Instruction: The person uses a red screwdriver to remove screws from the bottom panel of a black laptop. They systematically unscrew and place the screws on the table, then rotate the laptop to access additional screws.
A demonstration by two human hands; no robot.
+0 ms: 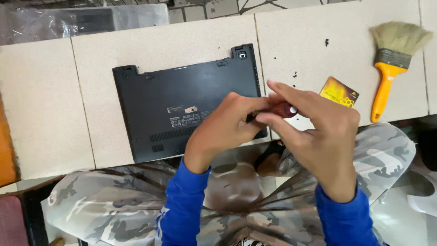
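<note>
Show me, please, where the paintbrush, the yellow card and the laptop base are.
paintbrush (386, 86), head view, on its orange handle.
yellow card (339, 90), head view, on the card's middle.
laptop base (177, 98), head view, on the black underside panel.

A small dark-red tool handle with a pale round end is held level. It is gripped above the near edge of an upturned black laptop base.
</note>
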